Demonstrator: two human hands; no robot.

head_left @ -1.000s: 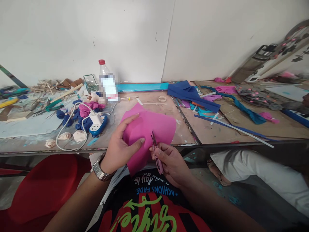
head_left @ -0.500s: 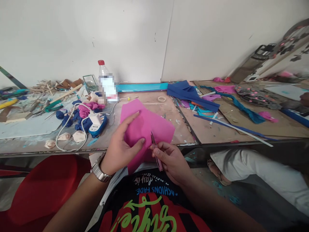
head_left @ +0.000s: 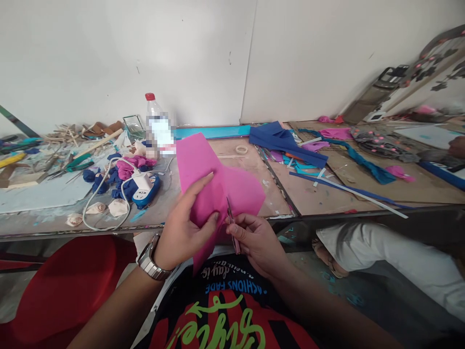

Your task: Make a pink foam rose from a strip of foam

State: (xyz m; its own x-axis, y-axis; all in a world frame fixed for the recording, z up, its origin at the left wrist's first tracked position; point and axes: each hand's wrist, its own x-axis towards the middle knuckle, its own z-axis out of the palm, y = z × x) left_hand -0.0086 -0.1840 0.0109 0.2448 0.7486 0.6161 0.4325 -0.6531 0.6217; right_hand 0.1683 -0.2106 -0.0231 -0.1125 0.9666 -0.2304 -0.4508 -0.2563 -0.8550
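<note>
A bright pink paper sheet (head_left: 200,162) stands up in front of me, bent along a fold, with its lower end hanging over the table's front edge. My left hand (head_left: 187,225) is closed on its left part, fingers behind and thumb in front. In my right hand (head_left: 256,237) is a slim pair of scissors (head_left: 232,220), blades pointing up and away from me. The blades lie against the sheet near the fold, to the right of my left thumb. My right fingers cover much of the handles.
Left on the table are a blue power strip (head_left: 147,194) with a white cord, crumpled blue and pink pieces, and a red-capped bottle (head_left: 154,116). A tape roll (head_left: 241,150) and blue fabric-like strips (head_left: 283,143) lie right. A person's leg (head_left: 381,252) shows below; a red stool (head_left: 72,281) stands left.
The pink sheet has risen and bent more sharply at its middle, its left part tilting leftward. The scissors have turned slightly more upright, their blades now at the fold. Both hands keep their holds.
</note>
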